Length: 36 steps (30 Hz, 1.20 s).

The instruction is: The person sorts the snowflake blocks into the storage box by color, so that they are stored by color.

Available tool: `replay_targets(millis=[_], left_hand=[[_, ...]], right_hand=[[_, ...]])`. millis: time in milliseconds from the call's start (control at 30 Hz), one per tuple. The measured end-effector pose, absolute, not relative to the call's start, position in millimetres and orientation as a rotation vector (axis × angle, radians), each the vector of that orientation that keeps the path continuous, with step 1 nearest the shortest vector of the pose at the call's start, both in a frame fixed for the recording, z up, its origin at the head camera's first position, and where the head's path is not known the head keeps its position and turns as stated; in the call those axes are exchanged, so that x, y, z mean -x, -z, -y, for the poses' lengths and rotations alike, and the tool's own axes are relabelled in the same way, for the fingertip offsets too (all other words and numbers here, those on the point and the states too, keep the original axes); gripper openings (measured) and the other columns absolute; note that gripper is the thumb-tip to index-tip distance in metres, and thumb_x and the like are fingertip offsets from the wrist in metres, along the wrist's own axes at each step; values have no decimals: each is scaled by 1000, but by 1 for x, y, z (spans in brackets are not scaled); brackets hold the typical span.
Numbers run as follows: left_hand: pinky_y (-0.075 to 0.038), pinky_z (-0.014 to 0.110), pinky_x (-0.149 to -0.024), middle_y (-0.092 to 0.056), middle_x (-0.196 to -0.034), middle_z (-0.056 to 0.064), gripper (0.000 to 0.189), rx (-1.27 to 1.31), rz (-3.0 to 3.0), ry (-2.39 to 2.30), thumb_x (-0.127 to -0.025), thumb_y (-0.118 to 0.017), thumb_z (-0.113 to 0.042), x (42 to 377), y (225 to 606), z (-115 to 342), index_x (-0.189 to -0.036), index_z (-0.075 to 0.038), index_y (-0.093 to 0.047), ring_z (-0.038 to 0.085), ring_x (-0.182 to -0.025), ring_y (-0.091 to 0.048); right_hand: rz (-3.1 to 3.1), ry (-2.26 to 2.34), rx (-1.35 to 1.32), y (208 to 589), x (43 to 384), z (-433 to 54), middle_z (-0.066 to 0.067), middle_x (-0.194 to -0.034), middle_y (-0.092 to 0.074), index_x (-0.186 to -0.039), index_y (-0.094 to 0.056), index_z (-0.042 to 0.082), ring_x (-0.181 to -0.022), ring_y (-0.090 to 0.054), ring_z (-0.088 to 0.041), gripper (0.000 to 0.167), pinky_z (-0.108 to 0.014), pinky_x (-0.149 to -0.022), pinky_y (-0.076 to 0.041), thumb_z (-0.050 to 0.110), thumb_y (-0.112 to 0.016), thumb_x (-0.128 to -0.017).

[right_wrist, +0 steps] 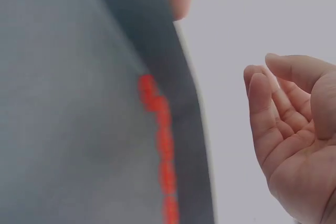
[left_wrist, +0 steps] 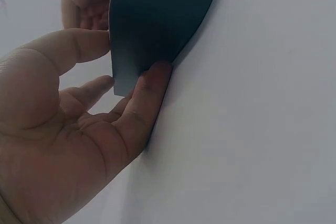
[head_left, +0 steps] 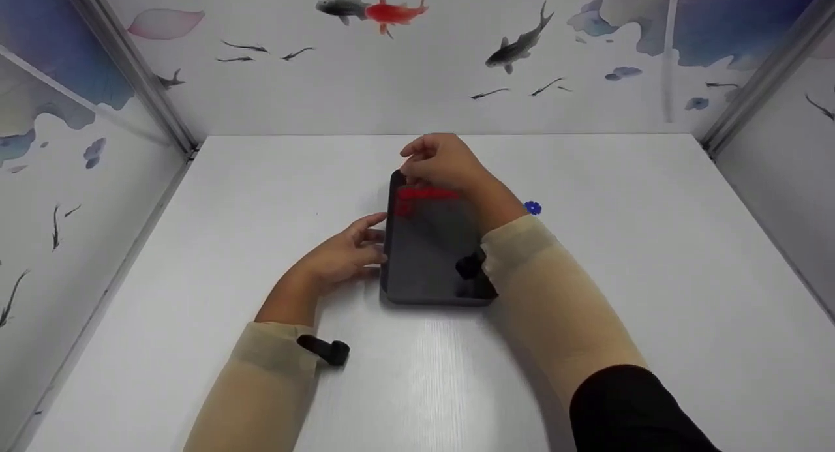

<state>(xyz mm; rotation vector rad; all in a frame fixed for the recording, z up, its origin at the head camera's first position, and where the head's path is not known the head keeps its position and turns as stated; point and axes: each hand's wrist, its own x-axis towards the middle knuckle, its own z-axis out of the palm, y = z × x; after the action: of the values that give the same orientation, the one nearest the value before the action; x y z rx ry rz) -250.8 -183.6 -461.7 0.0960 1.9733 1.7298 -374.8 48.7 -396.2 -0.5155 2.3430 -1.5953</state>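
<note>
A dark grey rectangular tray (head_left: 430,243) lies on the white table. My left hand (head_left: 346,253) holds its left wall. The left wrist view shows one fingertip at the upper edge and another finger (left_wrist: 149,82) pressed low on the wall. Small red pieces (head_left: 427,194) line the tray's far end inside, and the right wrist view shows them as a row of rounded pieces (right_wrist: 165,145). Above the tray's far left corner is my right hand (head_left: 447,162), its fingers loosely bent. Nothing shows between its thumb and fingers in the right wrist view. My right forearm hides part of the tray's right side.
A small blue flower-shaped piece (head_left: 533,208) lies on the table (head_left: 196,256) to the right of the tray, just beyond my right wrist. White printed panels (head_left: 417,80) with fish stand behind and at both sides. A dark strap end (head_left: 329,351) sticks out from my left sleeve.
</note>
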Motion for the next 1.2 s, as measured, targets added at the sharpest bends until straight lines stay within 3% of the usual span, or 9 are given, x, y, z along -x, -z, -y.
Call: replay_targets(millis=[400,533,867,1100,1200], left_hand=[[-51,48,-119,-44,-161,8,84,-70,-1989,-1722,-97,-64,-4,252,460,184,-168,-33,-30,30,-141,-57],[-51,49,-119,-44,-162,7,84,-70,-1999,-1713,-97,-64,-5,251,459,184,-168,-34,-30,29,-141,-58],[-51,49,-119,-44,-163,7,85,-57,-1981,-1727,-97,-65,-4,249,460,182,-169,-33,-30,28,-142,-57],[-51,49,-119,-44,-162,7,86,-49,-1984,-1724,-96,-65,-3,249,459,183,-169,-34,-30,28,-142,-57],[-52,49,-118,-45,-161,6,86,-55,-1989,-1721,-96,-64,-3,249,459,182,-168,-34,-31,28,-141,-57]], right_hand=[[-2434,1679,505,362,327,-131,-10,-107,-72,-122,-75,16,-95,-77,-27,27,-34,-85,-67,29,-79,-98],[-2481,1682,474,365,319,-165,-8,-107,-72,-123,-74,14,-94,-76,-24,28,-28,-83,-66,29,-77,-100],[-2547,1439,360,381,310,-223,-6,-115,-71,-128,-73,18,-101,-75,-23,32,-29,-86,-65,33,-77,-100],[-2494,1301,344,397,311,-250,-8,-118,-69,-133,-71,17,-112,-72,-35,38,-29,-88,-65,34,-78,-99],[-2437,1243,353,405,311,-263,-10,-121,-69,-137,-68,14,-113,-71,-32,45,-29,-89,-64,33,-79,-98]])
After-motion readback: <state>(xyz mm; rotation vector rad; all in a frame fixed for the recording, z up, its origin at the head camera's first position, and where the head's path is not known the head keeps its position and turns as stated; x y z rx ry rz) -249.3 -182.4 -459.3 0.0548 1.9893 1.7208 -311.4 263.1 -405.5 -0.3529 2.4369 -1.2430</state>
